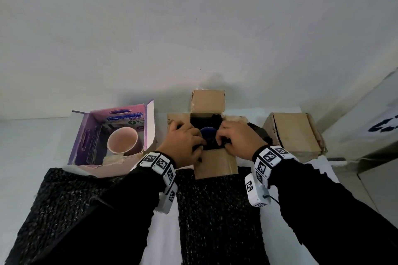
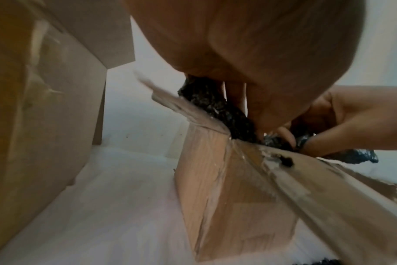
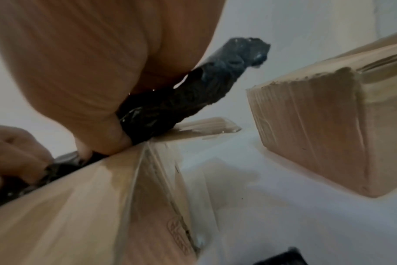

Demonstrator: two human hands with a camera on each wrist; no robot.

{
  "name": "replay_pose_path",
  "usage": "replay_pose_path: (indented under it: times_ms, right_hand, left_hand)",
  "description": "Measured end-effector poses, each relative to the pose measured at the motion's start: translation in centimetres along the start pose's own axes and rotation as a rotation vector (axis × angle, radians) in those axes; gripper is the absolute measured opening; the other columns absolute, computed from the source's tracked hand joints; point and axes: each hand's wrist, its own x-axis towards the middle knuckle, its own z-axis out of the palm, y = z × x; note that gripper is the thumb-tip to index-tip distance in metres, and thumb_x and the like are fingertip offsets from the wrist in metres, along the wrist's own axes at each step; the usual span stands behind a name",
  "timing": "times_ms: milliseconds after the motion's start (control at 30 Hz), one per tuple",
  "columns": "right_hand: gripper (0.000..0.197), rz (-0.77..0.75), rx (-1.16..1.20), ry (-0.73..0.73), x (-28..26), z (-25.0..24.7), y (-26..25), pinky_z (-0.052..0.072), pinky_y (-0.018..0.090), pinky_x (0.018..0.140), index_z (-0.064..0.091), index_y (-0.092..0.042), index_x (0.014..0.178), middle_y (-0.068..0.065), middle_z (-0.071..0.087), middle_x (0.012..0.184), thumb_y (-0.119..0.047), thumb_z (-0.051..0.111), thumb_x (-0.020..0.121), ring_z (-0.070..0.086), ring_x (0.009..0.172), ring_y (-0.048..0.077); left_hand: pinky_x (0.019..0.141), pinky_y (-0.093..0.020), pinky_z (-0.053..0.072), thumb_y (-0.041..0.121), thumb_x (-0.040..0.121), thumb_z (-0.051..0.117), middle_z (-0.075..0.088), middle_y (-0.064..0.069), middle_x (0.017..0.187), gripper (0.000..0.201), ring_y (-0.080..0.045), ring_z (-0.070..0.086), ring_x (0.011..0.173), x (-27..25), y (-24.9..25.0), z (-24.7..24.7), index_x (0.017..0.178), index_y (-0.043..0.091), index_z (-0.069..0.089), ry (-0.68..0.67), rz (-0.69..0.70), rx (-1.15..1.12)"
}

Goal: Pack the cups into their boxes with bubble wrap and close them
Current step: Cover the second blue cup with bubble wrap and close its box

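Observation:
An open brown cardboard box (image 1: pixel 215 163) stands at the table's middle, flaps spread. Inside sits a dark blue cup (image 1: pixel 207 135) bedded in black bubble wrap (image 1: pixel 203 121). My left hand (image 1: pixel 193 144) curls over the box's left and near rim, fingers pressed into the wrap (image 2: pixel 215 107). My right hand (image 1: pixel 226 140) curls over the right rim and pinches the wrap (image 3: pixel 193 96), a tail of which sticks out behind it. A pink cup (image 1: pixel 122 140) lies on its side in an open purple box (image 1: pixel 86 135) to the left.
A closed brown box (image 1: pixel 293 133) stands to the right, close to the middle one (image 3: pixel 329 125). Two dark speckled sheets (image 1: pixel 215 211) lie on the white table (image 1: pixel 32 146) in front, under my forearms. A wall rises right behind the boxes.

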Motion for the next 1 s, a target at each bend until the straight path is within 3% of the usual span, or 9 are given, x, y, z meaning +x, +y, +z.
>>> replay_pose_path:
  times_ms: [100, 167, 300, 433, 567, 633, 733, 867, 1000]
  right_hand:
    - [0.018, 0.000, -0.015, -0.070, 0.4, -0.2, 0.2, 0.024, 0.040, 0.104, 0.066, -0.032, 0.082, -0.015, 0.062, 0.087, -0.026, 0.052, 0.072, 0.057, 0.090, 0.011]
    - [0.026, 0.018, -0.029, -0.114, 0.6, -0.3, 0.2, 0.013, 0.045, 0.113, 0.067, -0.034, 0.082, -0.015, 0.067, 0.085, -0.039, 0.044, 0.072, 0.056, 0.094, 0.009]
    - [0.036, 0.022, -0.154, -0.243, 0.8, -0.4, 0.3, -0.004, 0.053, 0.114, 0.071, -0.037, 0.090, -0.016, 0.065, 0.100, -0.050, 0.039, 0.081, 0.040, 0.114, 0.008]
    - [0.033, 0.069, -0.237, -0.297, 0.8, -0.4, 0.0, -0.001, 0.052, 0.111, 0.073, -0.035, 0.090, -0.016, 0.058, 0.105, -0.043, 0.041, 0.091, 0.032, 0.114, 0.016]
    - [0.028, 0.140, -0.262, -0.299, 1.2, -0.4, -0.9, 0.005, 0.053, 0.110, 0.069, -0.031, 0.090, -0.015, 0.057, 0.099, -0.043, 0.043, 0.089, 0.035, 0.114, 0.018]
    - [0.020, 0.148, -0.236, -0.254, 1.3, -0.3, -1.1, 0.008, 0.053, 0.108, 0.057, -0.033, 0.102, -0.009, 0.057, 0.099, -0.041, 0.049, 0.085, 0.040, 0.115, 0.022]
    - [0.034, 0.180, -0.175, -0.256, 1.3, -0.4, -1.3, 0.009, 0.050, 0.103, 0.051, -0.043, 0.119, -0.010, 0.059, 0.114, -0.037, 0.050, 0.086, 0.037, 0.121, 0.022]
    - [0.021, 0.140, -0.151, -0.234, 0.9, -0.3, -1.5, 0.015, 0.046, 0.100, 0.064, -0.040, 0.100, -0.020, 0.060, 0.108, -0.032, 0.046, 0.091, 0.036, 0.113, 0.016]
    - [0.038, 0.085, -0.201, -0.206, 0.4, 0.4, -1.3, 0.018, 0.043, 0.092, 0.067, -0.038, 0.097, -0.016, 0.059, 0.100, -0.038, 0.030, 0.087, 0.036, 0.103, 0.016]
  left_hand:
    - [0.088, -0.039, 0.025, 0.028, 0.077, 0.054, 0.070, 0.017, 0.090, 0.025, -0.017, 0.059, 0.092, 0.5, -0.4, 0.0, 0.087, 0.039, 0.074, -0.052, 0.047, 0.061]
    - [0.097, -0.043, 0.023, 0.028, 0.082, 0.056, 0.069, 0.019, 0.099, 0.026, -0.015, 0.055, 0.104, 0.7, -0.2, -0.4, 0.095, 0.041, 0.073, -0.115, 0.053, 0.090]
    - [0.109, -0.050, 0.009, 0.041, 0.084, 0.034, 0.065, 0.023, 0.107, 0.042, -0.009, 0.042, 0.116, 0.9, 0.5, -0.9, 0.102, 0.042, 0.071, -0.213, 0.030, 0.120]
    - [0.109, -0.051, 0.001, 0.049, 0.088, 0.026, 0.062, 0.017, 0.111, 0.053, -0.013, 0.038, 0.120, 1.2, 0.8, -0.7, 0.098, 0.030, 0.074, -0.235, 0.002, 0.107]
    - [0.111, -0.053, 0.006, 0.051, 0.096, 0.033, 0.058, 0.016, 0.119, 0.045, -0.015, 0.036, 0.123, 1.4, 1.1, -0.9, 0.102, 0.030, 0.073, -0.237, -0.019, 0.099]
    - [0.110, -0.051, 0.010, 0.051, 0.096, 0.034, 0.062, 0.015, 0.112, 0.041, -0.016, 0.040, 0.118, 1.2, 1.2, -0.6, 0.108, 0.030, 0.068, -0.210, 0.002, 0.126]
    - [0.107, -0.047, 0.011, 0.054, 0.093, 0.039, 0.064, 0.014, 0.109, 0.037, -0.015, 0.047, 0.111, 0.4, 0.9, 0.0, 0.116, 0.031, 0.057, -0.094, -0.027, 0.090]
    - [0.105, -0.052, 0.017, 0.061, 0.088, 0.030, 0.065, 0.018, 0.093, 0.049, -0.014, 0.051, 0.103, 0.0, 0.2, 1.2, 0.094, 0.034, 0.071, -0.030, 0.013, 0.109]
    - [0.102, -0.059, 0.023, 0.061, 0.085, 0.036, 0.058, 0.011, 0.097, 0.048, -0.023, 0.049, 0.107, -0.1, -0.1, 1.5, 0.079, 0.034, 0.075, 0.023, 0.065, 0.140]
